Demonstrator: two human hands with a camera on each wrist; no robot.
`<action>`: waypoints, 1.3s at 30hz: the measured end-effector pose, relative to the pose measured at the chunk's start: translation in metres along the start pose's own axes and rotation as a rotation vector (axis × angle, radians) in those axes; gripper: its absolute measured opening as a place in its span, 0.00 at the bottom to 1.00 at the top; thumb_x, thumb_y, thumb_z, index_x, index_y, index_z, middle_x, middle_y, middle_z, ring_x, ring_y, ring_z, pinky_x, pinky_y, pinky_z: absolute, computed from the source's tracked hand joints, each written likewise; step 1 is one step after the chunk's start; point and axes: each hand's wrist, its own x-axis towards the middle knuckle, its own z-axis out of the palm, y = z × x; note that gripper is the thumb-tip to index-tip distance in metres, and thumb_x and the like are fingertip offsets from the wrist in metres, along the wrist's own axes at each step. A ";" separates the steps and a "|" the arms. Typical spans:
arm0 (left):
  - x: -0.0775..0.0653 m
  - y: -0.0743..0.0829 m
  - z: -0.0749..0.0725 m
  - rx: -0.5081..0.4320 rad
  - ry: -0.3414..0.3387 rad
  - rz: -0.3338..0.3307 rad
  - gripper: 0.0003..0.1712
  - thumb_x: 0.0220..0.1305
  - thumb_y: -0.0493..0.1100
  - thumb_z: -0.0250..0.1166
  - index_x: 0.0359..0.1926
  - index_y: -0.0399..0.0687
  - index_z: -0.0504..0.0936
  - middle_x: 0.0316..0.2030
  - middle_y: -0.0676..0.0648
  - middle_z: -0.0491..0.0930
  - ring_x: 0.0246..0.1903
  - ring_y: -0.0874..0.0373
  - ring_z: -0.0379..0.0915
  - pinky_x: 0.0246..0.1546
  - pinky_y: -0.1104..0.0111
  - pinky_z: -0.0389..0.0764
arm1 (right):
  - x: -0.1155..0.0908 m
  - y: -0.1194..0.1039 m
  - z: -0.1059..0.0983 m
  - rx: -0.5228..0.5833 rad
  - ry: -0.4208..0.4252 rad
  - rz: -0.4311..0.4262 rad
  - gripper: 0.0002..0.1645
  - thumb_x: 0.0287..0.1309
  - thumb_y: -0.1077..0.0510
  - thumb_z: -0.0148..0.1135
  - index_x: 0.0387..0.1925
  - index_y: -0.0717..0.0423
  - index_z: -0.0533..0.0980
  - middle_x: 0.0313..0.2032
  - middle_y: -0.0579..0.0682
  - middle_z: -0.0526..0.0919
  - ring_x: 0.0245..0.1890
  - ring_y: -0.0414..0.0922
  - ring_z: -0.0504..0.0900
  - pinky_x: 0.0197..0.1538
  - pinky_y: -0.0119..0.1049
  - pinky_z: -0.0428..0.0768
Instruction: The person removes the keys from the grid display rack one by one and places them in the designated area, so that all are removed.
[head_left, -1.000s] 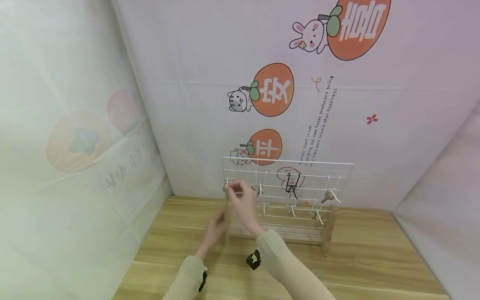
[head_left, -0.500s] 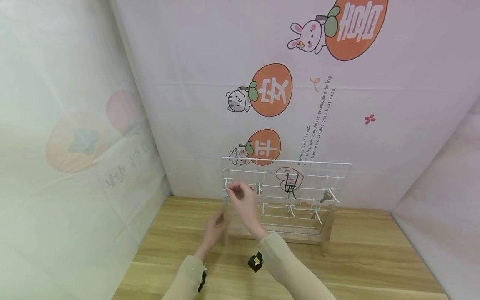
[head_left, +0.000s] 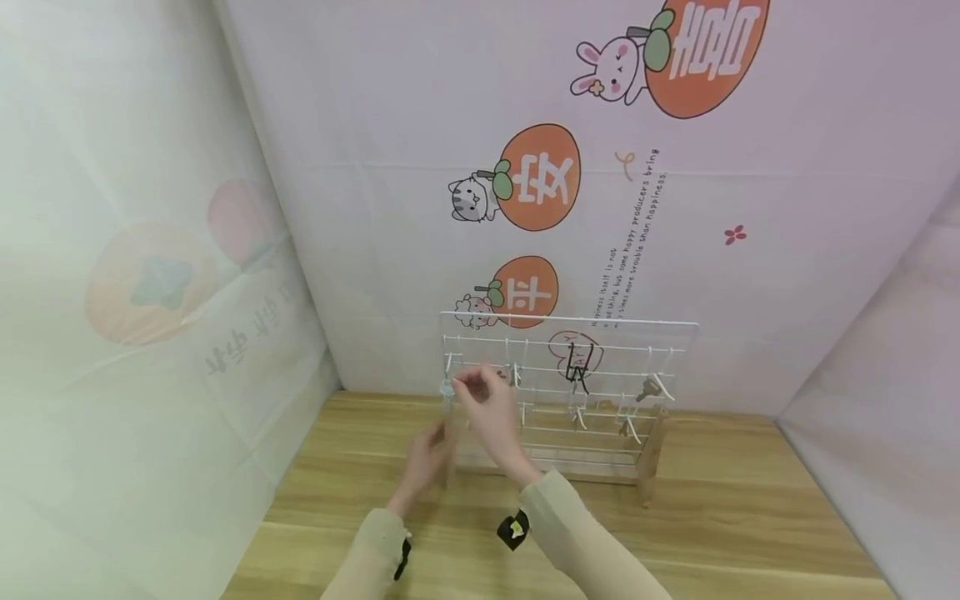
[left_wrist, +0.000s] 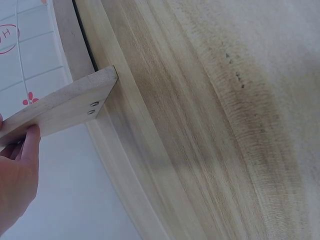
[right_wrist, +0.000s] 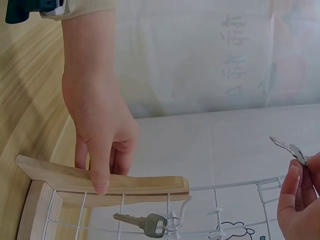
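Observation:
My left hand [head_left: 427,457] grips the wooden side board [right_wrist: 100,178] of a white wire rack [head_left: 572,320], thumb on one face and fingers behind. In the left wrist view that hand [left_wrist: 19,175] sits at the board's edge. My right hand [head_left: 491,414] is in front of the rack's upper left corner. It pinches a silver key [right_wrist: 291,148] between thumb and fingers, pointing away from the rack in the right wrist view. Another key [right_wrist: 150,224] hangs by its ring from a white hook [right_wrist: 184,210] near the side board.
More keys hang on the rack, one [head_left: 651,387] at its upper right. A black hook [head_left: 578,362] sits in the upper middle. The rack stands on a wood-grain table [head_left: 720,492], before a printed white cloth [head_left: 787,333]. Another cloth wall [head_left: 150,433] rises on the left.
My right hand's fingertips have drawn slightly right and down from the rack's upper left hook. The left hand keeps its grip on the side board. The head view has shifted a little.

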 end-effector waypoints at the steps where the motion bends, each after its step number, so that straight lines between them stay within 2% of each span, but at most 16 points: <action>1: 0.000 0.000 0.000 -0.004 -0.002 -0.006 0.24 0.69 0.39 0.62 0.62 0.30 0.74 0.56 0.29 0.80 0.57 0.35 0.78 0.60 0.47 0.80 | -0.001 0.000 0.000 0.005 -0.004 0.007 0.04 0.62 0.61 0.65 0.38 0.58 0.81 0.37 0.54 0.87 0.37 0.42 0.83 0.44 0.23 0.83; 9: 0.001 -0.002 -0.002 -0.007 -0.019 -0.050 0.24 0.69 0.37 0.61 0.62 0.29 0.73 0.58 0.28 0.77 0.59 0.35 0.76 0.60 0.47 0.80 | -0.011 0.006 -0.004 0.027 -0.002 0.037 0.03 0.61 0.63 0.66 0.37 0.59 0.81 0.37 0.55 0.87 0.40 0.46 0.84 0.48 0.26 0.84; 15: 0.003 -0.005 -0.002 -0.004 -0.022 -0.006 0.24 0.68 0.35 0.62 0.61 0.24 0.72 0.56 0.25 0.77 0.57 0.31 0.75 0.59 0.46 0.80 | -0.020 0.012 -0.008 -0.005 0.013 0.060 0.03 0.61 0.62 0.66 0.37 0.56 0.81 0.39 0.53 0.87 0.42 0.46 0.85 0.51 0.27 0.84; 20: 0.004 -0.005 -0.001 0.003 -0.022 -0.030 0.26 0.68 0.37 0.62 0.62 0.26 0.72 0.58 0.26 0.76 0.59 0.32 0.74 0.62 0.46 0.78 | -0.028 0.019 -0.014 -0.005 0.027 0.065 0.04 0.60 0.62 0.67 0.37 0.57 0.82 0.39 0.54 0.88 0.43 0.49 0.86 0.52 0.32 0.85; 25: 0.004 -0.006 -0.002 0.013 -0.028 -0.054 0.27 0.68 0.39 0.62 0.64 0.28 0.71 0.59 0.29 0.76 0.60 0.35 0.75 0.62 0.48 0.79 | -0.036 0.025 -0.017 -0.022 0.043 0.112 0.04 0.58 0.64 0.67 0.36 0.58 0.82 0.38 0.55 0.88 0.41 0.49 0.85 0.51 0.30 0.84; 29: 0.004 -0.007 -0.001 0.011 -0.034 -0.058 0.27 0.69 0.38 0.62 0.64 0.29 0.70 0.60 0.30 0.76 0.61 0.36 0.74 0.62 0.49 0.78 | -0.042 0.029 -0.018 -0.061 0.046 0.168 0.05 0.58 0.67 0.66 0.37 0.64 0.81 0.38 0.59 0.88 0.41 0.52 0.85 0.50 0.28 0.83; 33: 0.004 -0.005 -0.001 0.004 -0.034 -0.055 0.26 0.69 0.36 0.61 0.64 0.28 0.70 0.60 0.29 0.76 0.61 0.35 0.74 0.63 0.47 0.77 | -0.051 0.036 -0.022 -0.059 0.035 0.193 0.06 0.58 0.66 0.67 0.38 0.64 0.81 0.37 0.58 0.88 0.40 0.49 0.85 0.48 0.27 0.82; 39: 0.002 -0.001 0.000 -0.023 -0.040 -0.083 0.28 0.68 0.35 0.61 0.65 0.26 0.67 0.61 0.28 0.74 0.61 0.34 0.73 0.64 0.48 0.76 | -0.069 0.052 -0.030 -0.050 0.003 0.256 0.07 0.58 0.60 0.68 0.38 0.58 0.82 0.37 0.54 0.88 0.37 0.38 0.82 0.46 0.25 0.82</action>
